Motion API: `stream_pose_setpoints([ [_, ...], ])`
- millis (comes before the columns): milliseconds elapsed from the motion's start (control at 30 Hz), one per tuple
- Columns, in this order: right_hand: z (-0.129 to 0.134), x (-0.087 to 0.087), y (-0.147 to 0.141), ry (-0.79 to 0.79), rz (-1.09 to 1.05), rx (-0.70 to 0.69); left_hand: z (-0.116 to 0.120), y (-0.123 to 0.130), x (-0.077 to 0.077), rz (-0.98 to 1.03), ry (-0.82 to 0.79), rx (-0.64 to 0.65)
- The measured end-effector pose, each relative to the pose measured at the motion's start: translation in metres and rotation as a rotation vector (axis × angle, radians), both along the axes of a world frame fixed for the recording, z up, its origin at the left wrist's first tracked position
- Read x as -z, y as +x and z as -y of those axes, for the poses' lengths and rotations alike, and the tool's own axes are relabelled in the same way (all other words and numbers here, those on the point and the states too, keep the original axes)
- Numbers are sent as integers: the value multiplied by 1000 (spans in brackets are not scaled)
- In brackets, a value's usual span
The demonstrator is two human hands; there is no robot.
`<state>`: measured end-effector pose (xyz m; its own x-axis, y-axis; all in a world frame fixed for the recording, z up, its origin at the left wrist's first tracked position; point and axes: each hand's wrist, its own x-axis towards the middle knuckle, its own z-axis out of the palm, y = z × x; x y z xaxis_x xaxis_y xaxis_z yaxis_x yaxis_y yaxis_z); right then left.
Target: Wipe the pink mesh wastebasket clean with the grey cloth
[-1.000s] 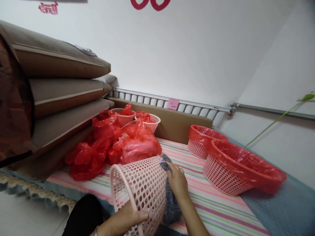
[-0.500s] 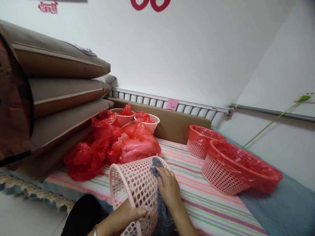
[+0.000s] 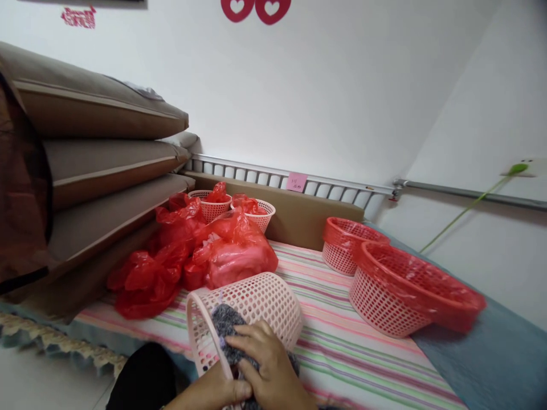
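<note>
A pale pink perforated plastic basket (image 3: 260, 302) lies on its side on the striped bed, its mouth turned toward me. My left hand (image 3: 216, 392) grips the basket's lower rim at the bottom of the view. My right hand (image 3: 267, 370) presses a grey fuzzy cloth (image 3: 226, 324) against the basket's opening, the cloth bunched under my fingers and reaching into the mouth.
Red plastic bags (image 3: 192, 256) are heaped behind the basket, with two small pink baskets (image 3: 233, 208) beyond. Two baskets lined with red bags (image 3: 397, 285) sit at right. Stacked brown cushions (image 3: 94, 154) rise at left. A metal rail (image 3: 299, 182) runs along the wall.
My right hand has slid the grey cloth from the basket's outer side round to its mouth. The basket has turned so its opening faces me more.
</note>
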<state>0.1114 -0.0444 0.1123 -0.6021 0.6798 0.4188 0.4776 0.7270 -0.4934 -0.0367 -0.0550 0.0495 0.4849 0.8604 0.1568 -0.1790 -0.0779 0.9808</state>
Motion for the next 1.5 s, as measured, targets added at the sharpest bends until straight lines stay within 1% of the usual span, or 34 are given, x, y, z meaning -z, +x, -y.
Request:
stream_pose_setpoints([
  [133, 0, 5, -2, 53, 16, 76, 1, 3, -9, 22, -23, 41],
  [267, -4, 12, -2, 113, 12, 178, 3, 7, -22, 92, -48, 67],
  [367, -23, 20, 10, 147, 10, 324, 7, 10, -34, 135, -89, 80],
  [467, -55, 28, 33, 160, 50, 484, 11, 12, -40, 194, -104, 129],
  [533, -77, 32, 49, 160, 98, 577, 11, 13, -37, 253, -93, 162],
  [633, -101, 33, 68, 151, 170, 662, 9, 13, -27, 320, -90, 153],
  [733, -112, 31, 73, 133, 187, 692, 5, 12, -17, 318, -89, 141],
  [833, -114, 28, 72, 117, 176, 693, 4, 12, -12, 312, -57, 121],
  [967, -108, 23, 70, 93, 146, 675, 6, 11, -13, 342, -74, 149],
  [1100, -96, 19, 63, 79, 120, 591, 7, 11, -18, 301, -44, 127],
  [1200, -79, 16, 46, 66, 73, 475, 3, 11, -16, 259, -19, 97],
  [1333, -42, 2, 15, 12, 29, 281, -1, 9, -4, 179, 35, 30],
  [1400, -23, -9, 3, -27, 32, 144, 0, 7, 1, 56, 59, -3],
  [1500, -4, -20, -7, -89, 38, -7, 5, 2, -2, -127, 37, 16],
])
